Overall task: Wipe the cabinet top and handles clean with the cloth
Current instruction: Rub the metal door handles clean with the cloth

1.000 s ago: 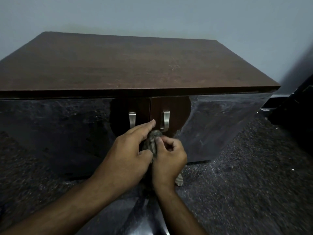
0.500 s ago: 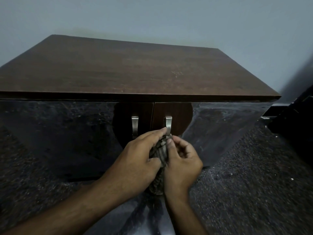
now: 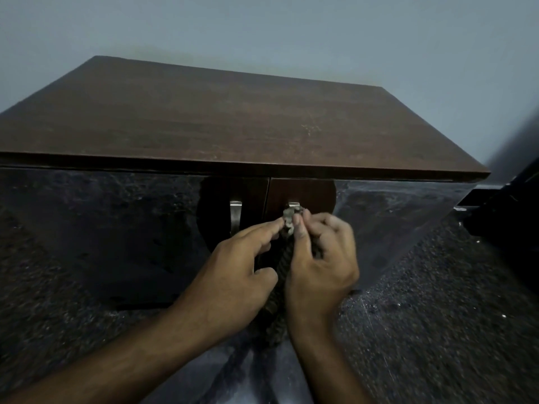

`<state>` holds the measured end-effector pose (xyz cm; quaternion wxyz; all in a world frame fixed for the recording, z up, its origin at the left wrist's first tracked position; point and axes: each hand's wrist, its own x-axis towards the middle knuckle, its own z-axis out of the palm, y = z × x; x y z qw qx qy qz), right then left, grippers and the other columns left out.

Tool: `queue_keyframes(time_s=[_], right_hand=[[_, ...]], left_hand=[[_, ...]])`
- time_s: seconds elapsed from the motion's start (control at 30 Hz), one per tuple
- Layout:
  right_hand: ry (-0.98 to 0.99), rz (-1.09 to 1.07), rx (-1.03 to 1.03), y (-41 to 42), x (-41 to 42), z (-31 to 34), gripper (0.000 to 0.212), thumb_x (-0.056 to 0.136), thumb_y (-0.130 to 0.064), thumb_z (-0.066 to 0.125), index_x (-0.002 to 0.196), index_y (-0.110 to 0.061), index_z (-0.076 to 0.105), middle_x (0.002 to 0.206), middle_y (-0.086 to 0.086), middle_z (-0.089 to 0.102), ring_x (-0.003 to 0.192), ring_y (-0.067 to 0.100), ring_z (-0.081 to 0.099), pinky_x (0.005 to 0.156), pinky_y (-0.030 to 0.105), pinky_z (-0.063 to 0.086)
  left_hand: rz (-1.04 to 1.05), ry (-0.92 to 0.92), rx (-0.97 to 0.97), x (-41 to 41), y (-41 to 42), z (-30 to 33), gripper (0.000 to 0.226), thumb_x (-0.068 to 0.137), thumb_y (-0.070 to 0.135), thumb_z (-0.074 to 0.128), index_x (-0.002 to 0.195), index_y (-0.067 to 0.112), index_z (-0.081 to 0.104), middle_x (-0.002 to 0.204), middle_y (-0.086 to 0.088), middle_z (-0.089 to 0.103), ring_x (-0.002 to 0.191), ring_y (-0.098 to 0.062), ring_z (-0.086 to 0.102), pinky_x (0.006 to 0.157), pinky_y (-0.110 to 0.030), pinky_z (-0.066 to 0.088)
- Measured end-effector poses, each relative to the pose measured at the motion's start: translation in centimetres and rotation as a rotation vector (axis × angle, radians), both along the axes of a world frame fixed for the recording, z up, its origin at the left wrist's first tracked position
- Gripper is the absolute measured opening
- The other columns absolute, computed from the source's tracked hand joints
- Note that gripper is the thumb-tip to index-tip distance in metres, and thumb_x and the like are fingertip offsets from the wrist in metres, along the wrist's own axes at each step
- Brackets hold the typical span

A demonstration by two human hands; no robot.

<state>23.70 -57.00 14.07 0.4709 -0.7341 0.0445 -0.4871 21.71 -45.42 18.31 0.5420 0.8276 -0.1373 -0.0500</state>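
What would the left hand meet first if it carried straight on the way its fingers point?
Probably the cloth bunched on the right door handle; the left hand fingertips already touch it, though depth is unclear.

A plain, pale grey-blue painted wall (image 3: 291,30) is filling the upper part of the view, lit dimly and evenly, with a soft shadow darkening its right edge. A dark speckled stone floor (image 3: 437,330) is spreading below and to the right, glinting faintly with small pale flecks. A black, boxy piece of furniture (image 3: 519,205) is standing at the far right, its shape hard to make out
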Motion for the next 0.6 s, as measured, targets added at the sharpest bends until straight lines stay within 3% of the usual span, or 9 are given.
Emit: queue_keyframes(time_s=[0.1, 0.23, 0.37, 0.47, 0.6], right_hand=[[0.088, 0.009, -0.121, 0.9, -1.0, -1.9, 0.027, 0.095, -0.016, 0.068, 0.117, 0.0, 0.071, 0.118, 0.01, 0.059, 0.108, 0.01, 0.059, 0.089, 0.017, 0.052], [0.092, 0.028, -0.06, 0.3, -0.4, -1.5, 0.016, 0.09, -0.01, 0.073, 0.102, 0.0, 0.074, 0.108, 0.01, 0.061, 0.097, 0.006, 0.057, 0.077, 0.022, 0.053], [-0.012, 0.001, -0.177, 0.3, 0.8, 1.8, 0.021, 0.093, -0.004, 0.068, 0.112, 0.005, 0.071, 0.107, 0.016, 0.058, 0.099, 0.013, 0.055, 0.085, 0.013, 0.045], [0.027, -0.033, -0.355, 1.3, 0.7, 0.9, 0.03, 0.097, -0.005, 0.064, 0.126, 0.002, 0.066, 0.115, 0.019, 0.057, 0.101, 0.024, 0.054, 0.084, 0.024, 0.049], [-0.051, -0.025, -0.337, 0.2, -0.1, -1.3, 0.019, 0.09, -0.001, 0.073, 0.108, 0.0, 0.075, 0.106, 0.015, 0.068, 0.095, 0.024, 0.064, 0.082, 0.033, 0.056]], left_hand=[[0.006, -0.009, -0.006, 0.1, -0.3, 0.1, 0.076, 0.071, 0.017, 0.049, 0.144, 0.035, 0.041, 0.143, 0.024, 0.045, 0.126, 0.01, 0.045, 0.103, -0.019, 0.043], [0.069, -0.036, -0.007, -0.1, -0.4, 0.3, 0.069, 0.08, 0.005, 0.054, 0.142, 0.036, 0.045, 0.139, 0.022, 0.048, 0.123, 0.006, 0.049, 0.1, -0.019, 0.045], [0.116, -0.067, -0.005, 0.0, -0.1, 0.5, 0.072, 0.081, -0.005, 0.054, 0.142, 0.033, 0.046, 0.138, 0.021, 0.05, 0.12, 0.005, 0.051, 0.097, -0.016, 0.046], [0.14, -0.077, -0.013, 0.3, 0.0, 0.4, 0.073, 0.081, -0.007, 0.054, 0.142, 0.031, 0.046, 0.14, 0.019, 0.049, 0.122, 0.004, 0.051, 0.1, -0.02, 0.046], [0.128, -0.087, -0.002, 0.2, 0.4, 0.0, 0.072, 0.082, -0.005, 0.054, 0.142, 0.034, 0.046, 0.138, 0.022, 0.05, 0.123, 0.008, 0.048, 0.101, -0.018, 0.043]])
